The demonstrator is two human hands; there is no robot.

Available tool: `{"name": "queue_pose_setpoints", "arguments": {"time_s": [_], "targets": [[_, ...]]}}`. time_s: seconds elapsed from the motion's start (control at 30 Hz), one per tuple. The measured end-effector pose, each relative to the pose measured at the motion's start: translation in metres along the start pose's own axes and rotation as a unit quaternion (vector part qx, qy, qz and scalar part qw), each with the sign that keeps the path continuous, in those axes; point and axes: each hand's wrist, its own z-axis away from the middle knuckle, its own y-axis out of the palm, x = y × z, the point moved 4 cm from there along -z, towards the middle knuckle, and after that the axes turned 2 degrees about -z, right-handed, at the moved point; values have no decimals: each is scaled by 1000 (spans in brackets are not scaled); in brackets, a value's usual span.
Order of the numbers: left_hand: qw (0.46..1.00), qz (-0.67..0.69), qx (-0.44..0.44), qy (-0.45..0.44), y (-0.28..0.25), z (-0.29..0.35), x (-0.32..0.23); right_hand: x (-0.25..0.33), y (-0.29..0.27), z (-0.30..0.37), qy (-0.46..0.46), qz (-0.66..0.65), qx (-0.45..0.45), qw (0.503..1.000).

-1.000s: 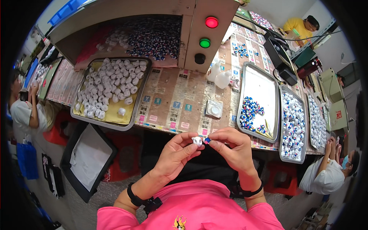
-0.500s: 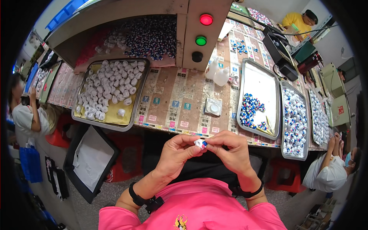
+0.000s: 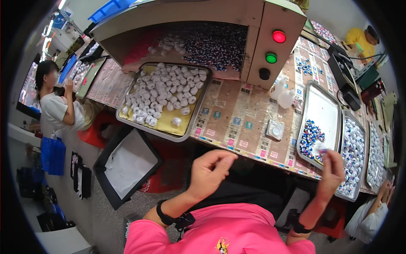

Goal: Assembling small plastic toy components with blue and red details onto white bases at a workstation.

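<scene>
My left hand (image 3: pixel 210 172) hovers before the table's front edge, thumb and forefinger pressed together, with nothing showing between them. Over at the right, my right hand (image 3: pixel 330 175) is closed on a small white-and-blue piece (image 3: pixel 323 151), blurred by motion. It is above the near right corner of a metal tray (image 3: pixel 330 95) lined in white, where small blue, white and red parts (image 3: pixel 311 135) lie heaped. Beside that stands a metal tray (image 3: pixel 364 137) full of white pieces with coloured parts. At the left, white rounded pieces (image 3: pixel 163 86) cover much of a yellow-lined tray (image 3: pixel 179 137).
A machine housing (image 3: pixel 275 17) with red and green lights and a black knob stands at the back. Plastic bottles (image 3: pixel 285 98) and a small square white block (image 3: pixel 275 129) are on the table. A black bin (image 3: pixel 127 165) sits below left. Co-workers sit at both sides.
My hands have parted. The right one has moved right to the trays with the small piece; the left has let go of it. The view has turned, so the scene sits farther right.
</scene>
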Motion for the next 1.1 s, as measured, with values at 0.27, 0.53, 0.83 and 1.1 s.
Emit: {"name": "queue_pose_setpoints", "arguments": {"time_s": [0.27, 0.53, 0.83, 1.1], "targets": [[907, -343, -183, 159, -100, -23, -34, -137, -145, -36, 38, 200, -187, 961], [787, -536, -131, 276, -101, -54, -50, -193, -187, -51, 64, 259, -165, 949], [725, -623, -47, 289, -106, -115, -18, -201, -190, -60, 66, 351, -145, 923], [695, -674, -147, 200, -101, -122, -15, -114, -146, -44, -26, 357, -147, 922]]}}
